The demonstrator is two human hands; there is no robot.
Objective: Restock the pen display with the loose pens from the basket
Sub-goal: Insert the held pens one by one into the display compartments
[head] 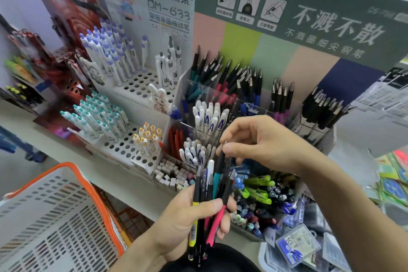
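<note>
head view, shop shelf. the left hand (194, 216), low centre, has its fingers and thumb curled round a bunch of loose pens (207, 201) held upright: mostly black barrels with silver tips, one with a yellow grip, one with a pink grip, one teal, one white-capped. the right hand (260, 143) reaches in from the right above the bunch, thumb and forefinger pinching the top of one dark slim pen (221, 161) that stands among the others; its remaining fingers are loosely curled. behind the hands stands the clear acrylic pen display (242, 99) with a green header card and pastel backing, its compartments holding black pens with silver tips, pens with teal, pink and blue grips, and white pens with blue lettering. to its left, a white perforated tiered stand (136, 86) carries white pens with purple, teal and yellow caps. the white slatted plastic basket with an orange rim (66, 205) sits at lower left, just beside the left forearm. an open tray of mixed green and blue pens (260, 192) lies below the right wrist, touching the front of the acrylic display.
</note>
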